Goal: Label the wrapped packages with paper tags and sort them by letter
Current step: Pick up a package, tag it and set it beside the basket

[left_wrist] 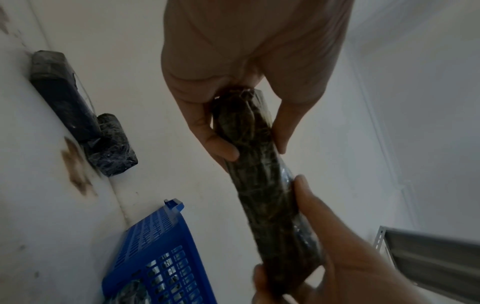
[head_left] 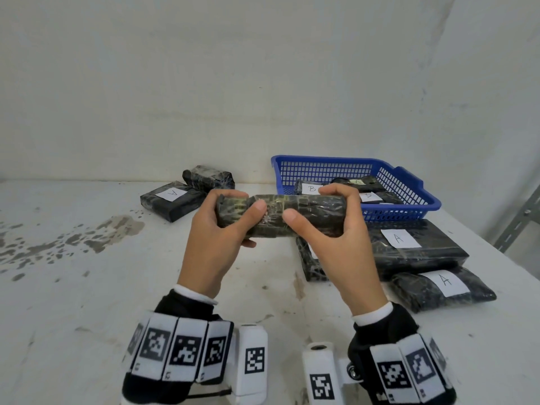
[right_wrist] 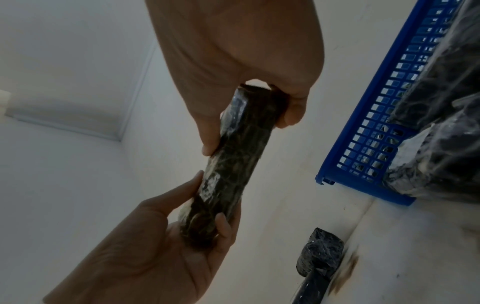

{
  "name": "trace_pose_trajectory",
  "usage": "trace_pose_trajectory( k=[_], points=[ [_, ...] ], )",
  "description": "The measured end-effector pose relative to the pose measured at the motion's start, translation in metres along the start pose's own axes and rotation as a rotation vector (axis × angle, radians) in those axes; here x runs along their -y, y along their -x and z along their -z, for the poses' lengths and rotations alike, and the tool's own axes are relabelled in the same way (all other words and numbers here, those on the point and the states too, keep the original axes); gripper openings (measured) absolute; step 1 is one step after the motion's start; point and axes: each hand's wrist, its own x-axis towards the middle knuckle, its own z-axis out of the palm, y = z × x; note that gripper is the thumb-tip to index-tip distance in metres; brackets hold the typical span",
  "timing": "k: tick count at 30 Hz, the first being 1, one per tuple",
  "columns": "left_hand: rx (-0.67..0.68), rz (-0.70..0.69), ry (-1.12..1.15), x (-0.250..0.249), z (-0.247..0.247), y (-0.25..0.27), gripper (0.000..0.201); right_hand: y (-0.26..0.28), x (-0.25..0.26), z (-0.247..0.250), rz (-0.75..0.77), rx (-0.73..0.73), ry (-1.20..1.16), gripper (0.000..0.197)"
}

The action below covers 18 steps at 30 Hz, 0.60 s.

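I hold a long dark wrapped package (head_left: 306,213) level above the white table (head_left: 117,302), one hand at each end. My left hand (head_left: 239,211) grips its left end and my right hand (head_left: 318,206) grips its right end, thumbs toward me. No paper tag shows on it. In the left wrist view the left hand (left_wrist: 252,142) pinches the package (left_wrist: 262,185). In the right wrist view the right hand (right_wrist: 249,127) pinches the package (right_wrist: 233,164). Two packages tagged A (head_left: 415,247) (head_left: 444,285) lie at the right, and another tagged one (head_left: 172,200) at the back left.
A blue basket (head_left: 321,160) at the back right holds packages, one tagged B (head_left: 311,188). A small untagged package (head_left: 209,176) lies by the wall. Another package (head_left: 309,264) is partly hidden under my right hand. Dark stains (head_left: 111,232) mark the table's left. A metal shelf post (head_left: 517,223) stands at far right.
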Motion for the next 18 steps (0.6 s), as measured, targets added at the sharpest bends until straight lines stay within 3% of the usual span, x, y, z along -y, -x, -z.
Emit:
trace_pose_trajectory(
  k=[5, 10, 14, 18],
  points=[
    [0.019, -0.041, 0.086, -0.002, 0.003, 0.0, 0.029, -0.003, 0.001, 0.001, -0.045, -0.021, -0.024, 0.033],
    [0.069, 0.029, 0.058, -0.003, 0.001, -0.001, 0.017, -0.009, 0.001, 0.006, -0.084, -0.095, -0.17, 0.034],
    [0.062, 0.041, 0.068, -0.005, 0.004, -0.003, 0.031, -0.011, 0.002, 0.006, -0.101, -0.111, -0.195, 0.023],
    [0.045, 0.065, 0.14, -0.005, 0.003, -0.005, 0.025, -0.011, 0.004, 0.007, -0.096, -0.097, -0.224, 0.021]
  ],
)
